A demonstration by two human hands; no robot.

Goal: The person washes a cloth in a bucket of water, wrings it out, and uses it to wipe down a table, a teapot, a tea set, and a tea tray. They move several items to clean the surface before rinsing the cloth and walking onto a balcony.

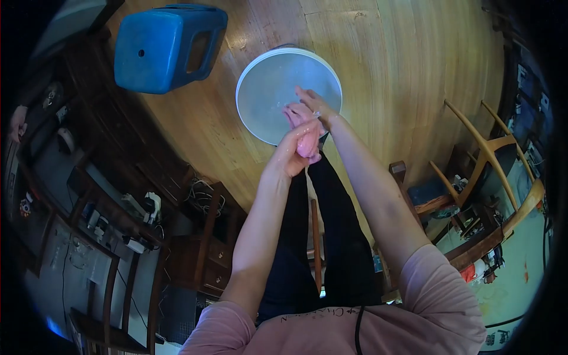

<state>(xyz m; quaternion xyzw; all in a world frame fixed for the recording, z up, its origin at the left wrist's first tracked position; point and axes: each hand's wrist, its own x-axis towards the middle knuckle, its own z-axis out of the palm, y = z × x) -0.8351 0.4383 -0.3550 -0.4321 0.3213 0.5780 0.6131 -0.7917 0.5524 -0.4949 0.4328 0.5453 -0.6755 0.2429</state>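
Your two hands meet over the near edge of the basin, which stands on the wooden floor in front of your legs. Your left hand is closed round the lower part of a pink cloth, fingers wrapped tight. Your right hand sits just above it, touching the cloth's upper end; its fingers look partly curled, but how firmly they grip you cannot tell from here. The cloth is bunched into a short twisted lump between the two hands, held above the basin's rim and not in it.

This looks like the wringing step: the cloth is up out of the basin and squeezed between both hands. Whether the basin holds water is hard to make out; its inside reads pale and flat.

For the next move, you would want to keep the cloth over the basin so drips fall inside the rim and not on the floor. Turn your hands against each other, and shift your grip along the cloth if part of it is unsqueezed.

A blue stool stands well apart to the left, and wooden chairs stand off to the right.
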